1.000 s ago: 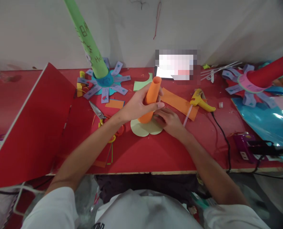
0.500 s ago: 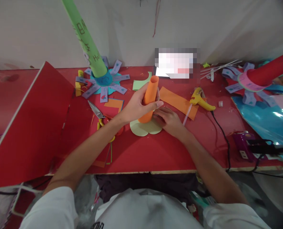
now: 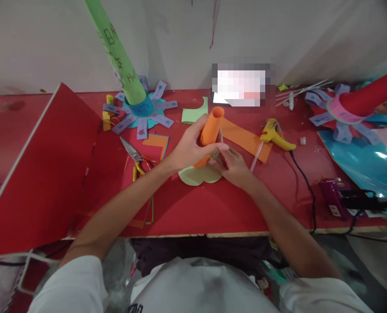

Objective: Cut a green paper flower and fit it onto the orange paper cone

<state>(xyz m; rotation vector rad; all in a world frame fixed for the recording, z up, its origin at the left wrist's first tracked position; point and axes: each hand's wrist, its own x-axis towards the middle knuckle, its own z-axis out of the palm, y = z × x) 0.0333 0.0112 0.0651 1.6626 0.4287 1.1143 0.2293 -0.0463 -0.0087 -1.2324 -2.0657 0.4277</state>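
Note:
Wrapped in my left hand is an orange paper tube, its open top leaning to the right. Beneath the tube's lower end lies a pale green scalloped paper base; whether the two are joined cannot be seen. My right hand is closed in a pinch at the tube's lower right side, above the base, and its fingertips are partly hidden. An orange paper strip lies behind my right hand, and a yellow glue gun with a clear glue stick rests farther right.
Scissors lie left of my left arm on the red table. A green tube on a flower-shaped base stands back left; a red tube is at right. A red board stands up at left. The glue gun's cord runs down rightward.
The orange tube's top has tipped right and toward me. My right hand has shifted slightly, its fingers drawing together near the tube. The base has barely moved.

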